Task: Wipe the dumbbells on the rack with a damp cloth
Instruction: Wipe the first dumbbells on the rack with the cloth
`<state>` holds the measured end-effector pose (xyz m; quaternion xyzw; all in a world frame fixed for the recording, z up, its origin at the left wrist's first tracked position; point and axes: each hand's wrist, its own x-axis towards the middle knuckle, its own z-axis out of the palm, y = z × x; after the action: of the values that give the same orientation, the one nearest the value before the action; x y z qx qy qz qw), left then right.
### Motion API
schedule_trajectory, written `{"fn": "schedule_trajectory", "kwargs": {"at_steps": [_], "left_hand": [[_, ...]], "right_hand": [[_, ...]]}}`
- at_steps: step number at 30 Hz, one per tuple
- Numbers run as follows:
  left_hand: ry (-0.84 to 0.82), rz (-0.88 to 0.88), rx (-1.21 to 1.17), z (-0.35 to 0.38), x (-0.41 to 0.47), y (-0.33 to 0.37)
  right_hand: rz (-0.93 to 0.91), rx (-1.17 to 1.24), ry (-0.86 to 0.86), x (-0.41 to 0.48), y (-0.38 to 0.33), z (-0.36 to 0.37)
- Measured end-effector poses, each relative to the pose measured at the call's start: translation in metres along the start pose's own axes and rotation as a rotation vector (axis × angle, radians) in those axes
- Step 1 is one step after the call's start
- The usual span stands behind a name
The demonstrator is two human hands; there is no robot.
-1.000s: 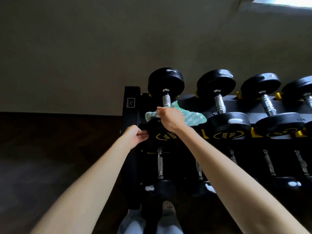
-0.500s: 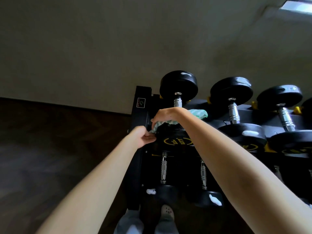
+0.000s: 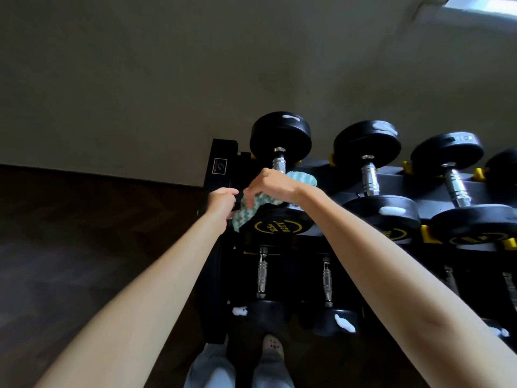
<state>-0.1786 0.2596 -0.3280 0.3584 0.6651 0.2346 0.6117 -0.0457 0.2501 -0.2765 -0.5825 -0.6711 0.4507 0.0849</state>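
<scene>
Dragged the cloth [image 3: 244,217] leftward since a second ago: from bunched right of the handle [image 3: 279,163] to draped over the left rim of the end dumbbell [image 3: 282,228], hanging down past its near head. Starting left of that dumbbell: sits tight against the rack upright [image 3: 221,152], so hardly any room on that side for a wide sweep. Holds the left hand [image 3: 222,201] curled right at the dumbbell's left rim, touching the cloth's edge. Can't tell whether pinching fabric or bracing the head, likely just to steady things. Grips the cloth with the right hand [image 3: 271,184], fingers bent down over the rim, wrist arched above the handle, probably to wrap the curved edge rather than only the flat top. Leaves a pale smear [image 3: 291,118] on the dumbbell's far head, not yet wiped. Right of that dumbbell, finds an open gap before the neighbouring dumbbell [image 3: 369,177], seemingly enough to run the cloth round that side. Spots more pale smears over there too.
</scene>
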Motion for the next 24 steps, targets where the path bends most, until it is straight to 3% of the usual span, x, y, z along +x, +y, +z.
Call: {"fn": "schedule_trajectory", "kwargs": {"at_steps": [4, 9, 12, 14, 16, 18, 24], "left_hand": [[-0.016, 0.108, 0.029, 0.011, -0.011, 0.004], [-0.022, 0.325, 0.248, 0.014, -0.024, 0.001], [-0.031, 0.461, 0.454, 0.017, -0.031, -0.003], [-0.062, 0.477, 0.576, 0.022, -0.036, -0.006], [-0.154, 0.406, 0.609, 0.028, -0.040, -0.009], [-0.199, 0.349, 0.610, 0.034, -0.043, -0.013], [-0.060, 0.379, 0.624, 0.046, -0.050, -0.015]], "right_hand": [[0.026, 0.292, 0.179, -0.028, 0.011, 0.004], [-0.005, 0.650, 0.480, -0.046, 0.040, 0.018], [-0.080, 0.675, 0.638, -0.054, 0.040, 0.029], [-0.072, 0.484, 0.708, -0.056, 0.034, 0.033], [0.064, 0.254, 0.710, -0.053, 0.037, 0.036], [0.219, 0.208, 0.621, -0.054, 0.050, 0.038], [0.250, 0.534, 0.633, -0.064, 0.063, 0.044]]}}
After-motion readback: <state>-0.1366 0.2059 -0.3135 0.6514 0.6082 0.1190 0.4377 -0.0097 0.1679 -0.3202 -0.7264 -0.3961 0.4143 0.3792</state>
